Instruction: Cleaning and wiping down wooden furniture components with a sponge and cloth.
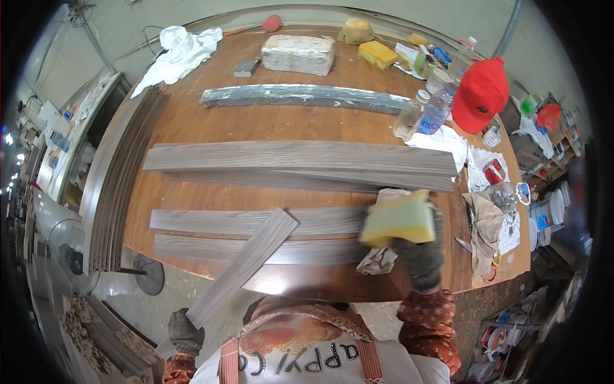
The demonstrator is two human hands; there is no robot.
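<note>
In a dark glove, my left hand [185, 333] grips the near end of a grey wood-grain plank [246, 262], low at the left. That plank slants up over the table edge and crosses two flat planks of the same grain, a farther plank [192, 221] and a nearer plank [188, 245]. My right hand [419, 259], also gloved, is closed on a thick yellow sponge [400, 219], held up over the right ends of those planks. A crumpled pale cloth [377, 261] lies partly hidden beneath the sponge.
Farther back on the table [173, 128] lie more grey planks [300, 155], a paint-smeared bar [300, 96] and a wrapped block [297, 54]. Planks on edge [118, 185] line the left side. Bottles [437, 110], a red cap [481, 95] and a beige rag [484, 227] crowd the right.
</note>
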